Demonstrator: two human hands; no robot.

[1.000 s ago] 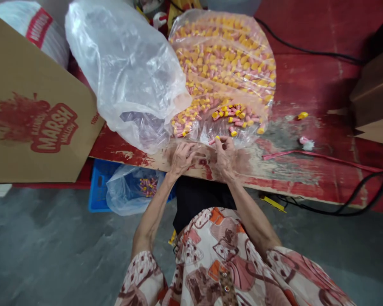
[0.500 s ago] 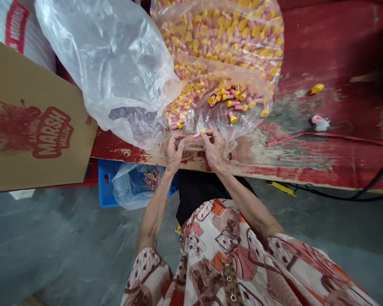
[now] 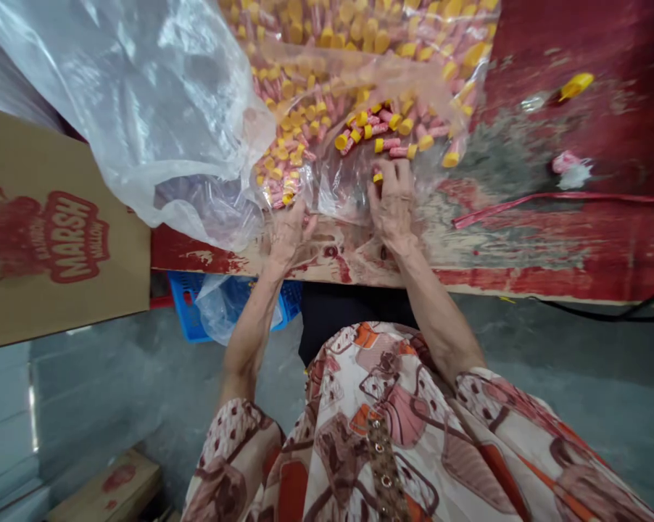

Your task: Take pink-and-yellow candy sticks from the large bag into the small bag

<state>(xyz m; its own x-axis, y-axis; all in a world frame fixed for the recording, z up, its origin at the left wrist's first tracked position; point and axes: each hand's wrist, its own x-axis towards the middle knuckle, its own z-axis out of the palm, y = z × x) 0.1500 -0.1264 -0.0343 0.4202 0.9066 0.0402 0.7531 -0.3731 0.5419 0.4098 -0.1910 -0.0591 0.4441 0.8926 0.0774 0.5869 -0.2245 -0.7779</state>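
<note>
At the near edge of the desk, the right hand pinches a yellow-capped tube by the open bag while the left hand rests loosely open on the plastic, so a tug could spill loose tubes over the edge.

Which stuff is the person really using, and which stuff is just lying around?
In use:
- right hand on a small pink tube with yellow cap
- left hand on the clear plastic bag of pink-and-yellow tubes

Lying about:
- loose yellow cap
- pink strip
- brown cardboard box
- blue plastic crate
</note>
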